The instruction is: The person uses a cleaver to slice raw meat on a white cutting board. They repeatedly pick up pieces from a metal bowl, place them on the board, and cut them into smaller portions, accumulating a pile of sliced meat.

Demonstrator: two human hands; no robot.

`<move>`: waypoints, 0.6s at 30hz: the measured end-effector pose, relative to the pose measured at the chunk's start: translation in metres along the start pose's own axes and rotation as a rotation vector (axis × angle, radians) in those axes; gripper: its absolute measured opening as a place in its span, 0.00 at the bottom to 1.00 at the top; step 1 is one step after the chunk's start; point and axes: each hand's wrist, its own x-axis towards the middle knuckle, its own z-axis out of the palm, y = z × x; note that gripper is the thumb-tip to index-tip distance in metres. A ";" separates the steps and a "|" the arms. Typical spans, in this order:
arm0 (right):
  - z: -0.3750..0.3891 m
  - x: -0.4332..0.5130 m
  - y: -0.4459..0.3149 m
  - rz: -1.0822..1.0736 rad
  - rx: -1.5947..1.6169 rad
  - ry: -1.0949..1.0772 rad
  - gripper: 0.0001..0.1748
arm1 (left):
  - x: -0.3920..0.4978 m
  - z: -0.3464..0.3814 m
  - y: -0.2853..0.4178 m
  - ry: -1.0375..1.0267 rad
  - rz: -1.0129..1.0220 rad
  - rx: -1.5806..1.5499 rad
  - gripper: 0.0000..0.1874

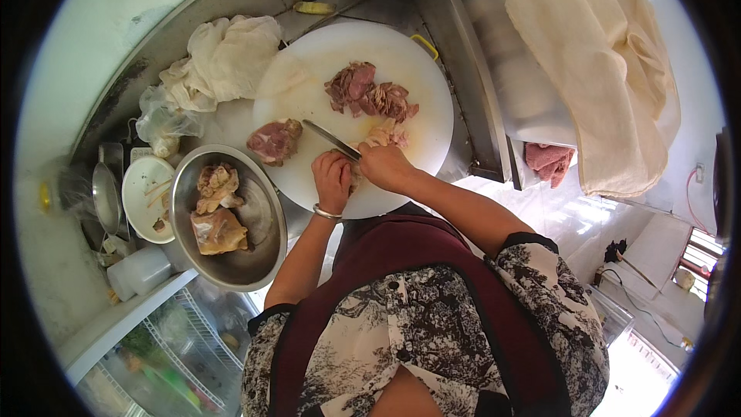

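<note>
My right hand [386, 165] grips a kitchen knife [330, 139], its blade pointing up and left across a round white cutting board [428, 121]. Pressed close beside the blade, my left hand [332, 178] holds down a piece of meat [355, 178], mostly hidden under my fingers. Just beyond my right hand lie pale slices [386, 133]. Farther up the board is a pile of dark red sliced meat [370, 91]. An uncut chunk of meat [275, 142] rests near the board's left edge, by the knife tip.
At left, a steel bowl [263, 231] holds large meat pieces [219, 231], beside a white bowl [136, 200]. A bundled cloth [234, 58] touches the board's upper left. A raised metal edge [469, 63] runs along the right. Below left stands a glass-doored fridge [168, 353].
</note>
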 end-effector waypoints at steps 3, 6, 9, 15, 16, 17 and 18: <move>-0.020 -0.020 -0.005 0.053 -0.017 -0.072 0.14 | -0.001 0.000 0.001 0.002 -0.005 0.005 0.06; -0.029 -0.045 -0.004 0.125 0.057 -0.144 0.14 | -0.001 0.000 0.000 0.005 0.002 0.003 0.06; -0.018 -0.042 -0.001 0.114 0.086 -0.120 0.14 | -0.001 0.002 -0.002 0.003 0.013 -0.004 0.06; 0.020 -0.011 -0.003 0.106 0.089 0.027 0.15 | -0.002 0.003 -0.001 0.020 -0.017 0.005 0.06; 0.022 -0.011 -0.001 0.101 0.098 0.039 0.15 | -0.003 0.004 0.003 0.045 -0.049 0.024 0.06; 0.022 -0.013 0.002 0.039 0.121 0.100 0.15 | -0.002 0.006 0.007 0.066 -0.081 0.044 0.06; 0.020 -0.015 0.006 0.086 0.100 0.049 0.15 | -0.001 0.009 0.012 0.128 -0.088 0.043 0.06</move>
